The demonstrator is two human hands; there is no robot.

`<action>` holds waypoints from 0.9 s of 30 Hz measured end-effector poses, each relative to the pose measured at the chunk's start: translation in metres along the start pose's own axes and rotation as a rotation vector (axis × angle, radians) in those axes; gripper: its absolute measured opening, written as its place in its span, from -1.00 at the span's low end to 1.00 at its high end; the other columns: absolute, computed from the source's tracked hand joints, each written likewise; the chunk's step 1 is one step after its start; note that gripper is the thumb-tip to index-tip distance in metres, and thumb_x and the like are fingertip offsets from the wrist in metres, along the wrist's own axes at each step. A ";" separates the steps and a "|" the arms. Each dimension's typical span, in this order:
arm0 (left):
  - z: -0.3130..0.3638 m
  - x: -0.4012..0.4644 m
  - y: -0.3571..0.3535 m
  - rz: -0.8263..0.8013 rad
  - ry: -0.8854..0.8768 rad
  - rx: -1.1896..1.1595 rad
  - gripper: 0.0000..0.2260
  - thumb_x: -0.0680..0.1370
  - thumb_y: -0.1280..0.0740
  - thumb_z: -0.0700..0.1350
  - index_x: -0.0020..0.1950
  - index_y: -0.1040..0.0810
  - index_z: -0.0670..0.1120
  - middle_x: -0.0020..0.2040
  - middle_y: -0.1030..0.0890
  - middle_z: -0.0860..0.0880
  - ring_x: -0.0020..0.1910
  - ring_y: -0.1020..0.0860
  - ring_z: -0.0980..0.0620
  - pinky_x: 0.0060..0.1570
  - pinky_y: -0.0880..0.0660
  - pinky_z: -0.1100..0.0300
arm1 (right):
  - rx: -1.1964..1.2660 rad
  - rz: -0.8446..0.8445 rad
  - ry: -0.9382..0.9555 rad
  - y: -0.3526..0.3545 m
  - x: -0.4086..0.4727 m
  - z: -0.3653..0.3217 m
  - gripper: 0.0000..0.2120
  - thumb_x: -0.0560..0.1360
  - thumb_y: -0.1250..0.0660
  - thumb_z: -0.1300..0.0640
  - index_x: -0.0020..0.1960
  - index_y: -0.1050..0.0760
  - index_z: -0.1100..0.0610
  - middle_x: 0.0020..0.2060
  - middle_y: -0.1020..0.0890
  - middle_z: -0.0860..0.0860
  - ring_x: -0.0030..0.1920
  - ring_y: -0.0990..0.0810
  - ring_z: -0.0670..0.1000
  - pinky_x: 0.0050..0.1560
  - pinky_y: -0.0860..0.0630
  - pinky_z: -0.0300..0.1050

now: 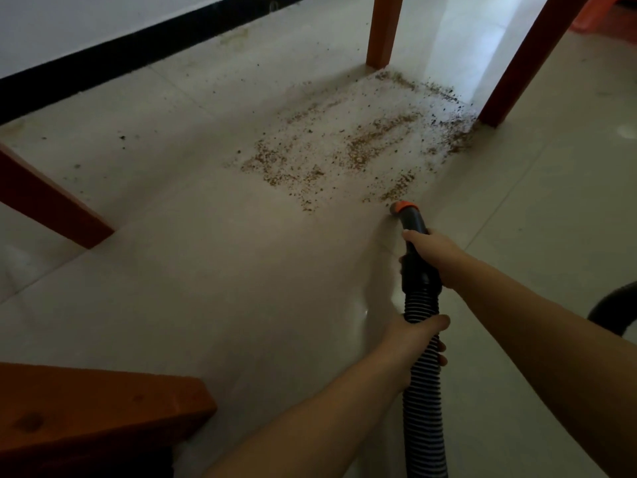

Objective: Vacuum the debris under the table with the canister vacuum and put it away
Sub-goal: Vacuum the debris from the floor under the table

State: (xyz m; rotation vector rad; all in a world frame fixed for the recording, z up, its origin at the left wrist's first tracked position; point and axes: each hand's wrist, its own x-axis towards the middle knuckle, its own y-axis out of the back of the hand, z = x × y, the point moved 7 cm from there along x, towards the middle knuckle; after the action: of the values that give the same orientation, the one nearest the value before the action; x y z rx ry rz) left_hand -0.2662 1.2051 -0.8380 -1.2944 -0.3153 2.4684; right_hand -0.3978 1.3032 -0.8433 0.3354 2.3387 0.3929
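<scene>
Lower centre: left hand [412, 334] wrapped around ribbed vacuum hose [423, 401]. Just above, right hand [435, 257] gripping black nozzle [408, 215], orange tip at near edge of brown debris [348, 146] scattered mid-frame. Risk: crumbs beside right table leg [527, 60] missed, or scattered by tip.

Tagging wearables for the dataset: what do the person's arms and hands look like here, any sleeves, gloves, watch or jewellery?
Both forearms are bare up to the frame edge, with no sleeve showing. The left hand and right hand wear no gloves. No watch, bracelet or strap shows on either wrist. No ring is visible on the fingers, though the dim light makes small items hard to rule out.
</scene>
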 end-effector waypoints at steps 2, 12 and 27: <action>0.009 0.005 -0.007 -0.016 0.020 0.046 -0.85 0.52 -0.38 -0.09 -0.08 -0.45 -0.11 -0.30 -0.52 -0.07 -0.47 -0.51 0.05 -0.37 -0.50 0.19 | 0.014 0.042 -0.011 0.014 0.007 -0.001 -0.58 0.54 -0.29 0.03 0.31 -0.34 0.21 0.11 -0.57 0.31 0.08 -0.60 0.31 0.15 -0.54 0.27; 0.024 0.007 0.024 0.044 0.021 -0.007 -0.79 0.54 -0.37 -0.08 0.07 -0.42 -0.14 -0.29 -0.50 -0.08 -0.43 -0.50 0.03 -0.46 -0.48 0.22 | -0.011 -0.063 0.019 -0.032 0.009 -0.029 -0.49 0.55 -0.29 -0.01 0.40 -0.28 0.21 0.15 -0.55 0.31 0.11 -0.58 0.33 0.16 -0.52 0.28; -0.002 -0.023 0.082 0.177 -0.047 -0.240 -0.85 0.51 -0.41 -0.09 -0.06 -0.47 -0.11 -0.32 -0.53 -0.08 -0.48 -0.52 0.03 -0.38 -0.48 0.18 | -0.282 -0.266 0.158 -0.129 -0.040 -0.047 -0.50 0.53 -0.27 -0.04 0.38 -0.32 0.16 0.13 -0.57 0.22 0.08 -0.61 0.25 0.14 -0.56 0.22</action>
State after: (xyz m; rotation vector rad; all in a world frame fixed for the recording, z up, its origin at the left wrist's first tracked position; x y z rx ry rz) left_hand -0.2680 1.1208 -0.8507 -1.4145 -0.5451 2.6785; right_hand -0.4190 1.1620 -0.8343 -0.1453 2.3971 0.6261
